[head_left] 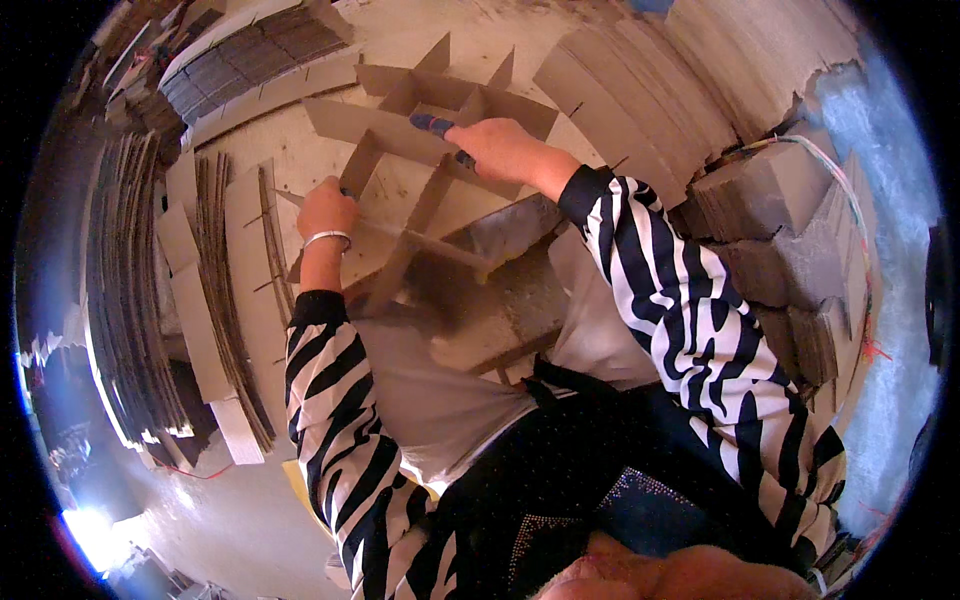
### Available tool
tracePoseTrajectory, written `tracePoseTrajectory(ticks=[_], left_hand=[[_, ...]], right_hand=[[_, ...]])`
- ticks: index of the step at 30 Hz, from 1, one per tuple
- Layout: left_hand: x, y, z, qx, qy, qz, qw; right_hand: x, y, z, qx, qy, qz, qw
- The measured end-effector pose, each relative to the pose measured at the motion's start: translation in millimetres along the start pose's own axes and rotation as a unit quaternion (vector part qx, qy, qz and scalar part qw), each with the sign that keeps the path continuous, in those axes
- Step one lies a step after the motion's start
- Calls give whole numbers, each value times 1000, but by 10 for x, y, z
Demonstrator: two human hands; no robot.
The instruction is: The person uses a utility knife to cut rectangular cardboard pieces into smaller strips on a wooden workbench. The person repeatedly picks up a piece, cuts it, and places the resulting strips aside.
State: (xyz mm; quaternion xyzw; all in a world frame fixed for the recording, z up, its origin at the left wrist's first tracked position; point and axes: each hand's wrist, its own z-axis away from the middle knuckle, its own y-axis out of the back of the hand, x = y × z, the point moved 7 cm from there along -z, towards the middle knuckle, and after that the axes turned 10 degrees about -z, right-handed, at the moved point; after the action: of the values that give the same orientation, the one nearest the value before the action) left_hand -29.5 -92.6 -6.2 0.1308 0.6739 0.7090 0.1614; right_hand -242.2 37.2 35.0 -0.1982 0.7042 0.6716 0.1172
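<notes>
A partly interlocked cardboard divider grid (340,119) stands over a light wooden surface in front of me, its strips crossing to form open cells. My right hand (497,150) grips a strip near the grid's right middle; dark covers wrap some of its fingers. My left hand (328,210), with a bracelet at the wrist, is closed at the grid's near left side, apparently pinching a strip's end. Its fingertips are mostly hidden. Closer to my lap, a crossing cardboard strip (450,248) looks blurred.
Tall stacks of cardboard strips (125,290) line the left, beside a shorter stack (205,290). Another bundle (255,65) lies at the far left. Wide cardboard sheets (635,110) are piled at the far right. Cardboard bundles (755,200) sit at right, near a loose wire (850,190).
</notes>
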Motion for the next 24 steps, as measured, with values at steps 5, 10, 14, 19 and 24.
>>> tracePoseTrajectory(ticks=[5, 10, 14, 19, 24], left_hand=[[36, 32, -2, 4, -4, 16, 1000], [89, -16, -15, -24, 6, 17, 1000], [-235, 82, -103, 222, -40, 120, 967], [-382, 91, 87, -33, -120, 3, 992], [1189, -182, 578, -61, -207, 188, 958]], right_hand=[[97, 85, 121, 29, -37, 40, 998], [-8, -269, 152, -15, -10, 22, 1000], [240, 320, 397, 124, -87, 17, 988], [1048, -80, 297, -4, -60, 231, 971], [638, -477, 42, 8, -210, -343, 916]])
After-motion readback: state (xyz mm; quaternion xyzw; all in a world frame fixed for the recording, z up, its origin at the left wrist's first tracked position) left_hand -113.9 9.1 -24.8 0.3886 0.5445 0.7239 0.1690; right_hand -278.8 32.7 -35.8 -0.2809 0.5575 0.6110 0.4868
